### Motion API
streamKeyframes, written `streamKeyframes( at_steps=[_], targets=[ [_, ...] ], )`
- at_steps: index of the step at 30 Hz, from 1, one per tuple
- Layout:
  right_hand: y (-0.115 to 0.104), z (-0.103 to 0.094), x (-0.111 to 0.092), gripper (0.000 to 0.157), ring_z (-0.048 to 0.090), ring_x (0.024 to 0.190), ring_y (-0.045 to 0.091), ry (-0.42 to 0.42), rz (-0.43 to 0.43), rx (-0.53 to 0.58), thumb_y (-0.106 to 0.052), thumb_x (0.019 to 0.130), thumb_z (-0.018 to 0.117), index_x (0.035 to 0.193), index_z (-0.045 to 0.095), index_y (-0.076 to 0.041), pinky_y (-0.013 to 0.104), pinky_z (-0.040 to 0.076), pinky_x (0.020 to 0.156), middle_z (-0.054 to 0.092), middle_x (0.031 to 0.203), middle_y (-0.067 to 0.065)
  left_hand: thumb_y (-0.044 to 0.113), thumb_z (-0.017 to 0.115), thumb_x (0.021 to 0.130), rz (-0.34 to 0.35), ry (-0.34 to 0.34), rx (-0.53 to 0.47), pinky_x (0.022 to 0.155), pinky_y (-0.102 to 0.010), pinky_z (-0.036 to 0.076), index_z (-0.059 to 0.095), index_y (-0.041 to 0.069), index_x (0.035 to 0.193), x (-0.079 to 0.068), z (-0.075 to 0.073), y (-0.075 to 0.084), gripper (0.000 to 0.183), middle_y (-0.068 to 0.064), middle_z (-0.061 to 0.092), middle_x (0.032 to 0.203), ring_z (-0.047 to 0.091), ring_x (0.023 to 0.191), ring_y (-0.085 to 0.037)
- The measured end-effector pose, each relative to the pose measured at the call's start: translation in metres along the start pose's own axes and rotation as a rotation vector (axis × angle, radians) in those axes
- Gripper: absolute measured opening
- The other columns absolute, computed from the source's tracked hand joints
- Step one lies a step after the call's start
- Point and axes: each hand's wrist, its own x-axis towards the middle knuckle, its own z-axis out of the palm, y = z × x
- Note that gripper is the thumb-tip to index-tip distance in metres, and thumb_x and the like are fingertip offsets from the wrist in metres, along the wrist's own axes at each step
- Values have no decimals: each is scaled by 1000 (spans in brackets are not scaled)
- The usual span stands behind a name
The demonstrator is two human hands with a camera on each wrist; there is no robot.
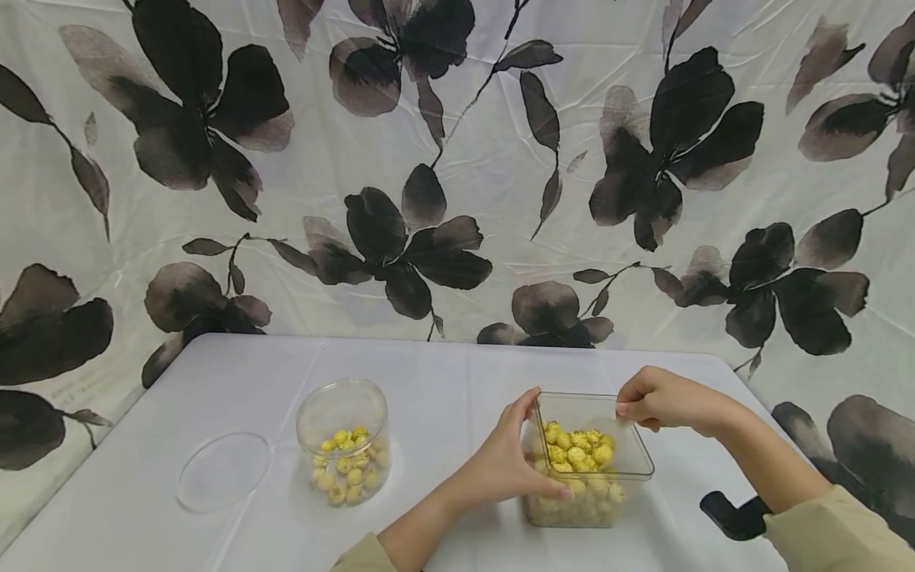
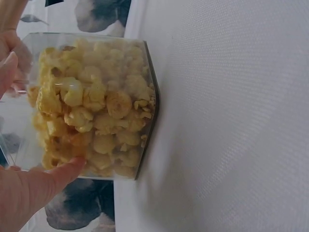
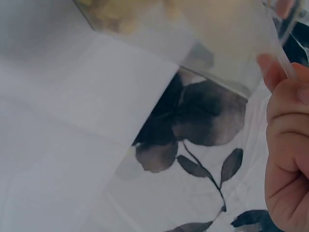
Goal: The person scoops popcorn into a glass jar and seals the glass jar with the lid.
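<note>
A clear square container (image 1: 572, 508) holds yellow popcorn (image 1: 581, 450) and stands on the table. My left hand (image 1: 509, 461) grips it from the left, the thumb across its front and the fingers along its far left side. In the left wrist view, one fingertip (image 2: 72, 166) presses on the clear wall beside the popcorn. At the back right, my right hand (image 1: 665, 400) pinches the container's clear top edge; the right wrist view has this hand (image 3: 289, 145) with its fingers curled. Whether a separate clear lid lies at that edge I cannot tell.
To the left stands a round clear jar (image 1: 343, 485), uncovered, with some popcorn inside. A clear round lid (image 1: 224, 473) lies flat beside it. White cloth covers the table (image 1: 400, 365); a flower-printed curtain (image 1: 515, 191) hangs behind. A dark object (image 1: 736, 516) sits by the right forearm.
</note>
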Motion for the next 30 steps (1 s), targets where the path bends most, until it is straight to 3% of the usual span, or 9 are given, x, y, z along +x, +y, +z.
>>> streamKeyframes(
  at_steps=[10,14,22,30],
  targets=[
    [12,1,-5,21,24,42,5,10,43,131,-5,93,51,84,64,9,18,19,40,38,53,-1,28,90,58,-2,1,-1,97,-40,40,15,25,148,0,1,-2,117,-2,29,140,30,129,-20],
    [14,0,-6,23,24,42,5,0,45,176,-7,93,51,86,64,11,18,20,40,39,54,-1,28,90,58,-5,6,18,103,-49,31,15,24,148,-1,2,-1,118,-2,30,140,29,130,-20],
    [16,-4,-7,23,25,42,4,-9,-2,203,-5,93,49,88,62,14,17,21,39,40,55,-2,27,90,58,-14,8,-9,91,-34,45,15,25,148,0,2,-1,117,-3,28,141,29,130,-20],
    [16,-4,-10,24,27,42,3,-21,-25,210,-5,94,49,90,61,15,16,21,39,41,55,-3,26,90,58,-10,3,-26,92,-33,44,15,24,148,1,2,-1,117,-4,28,141,29,130,-21]
  ],
)
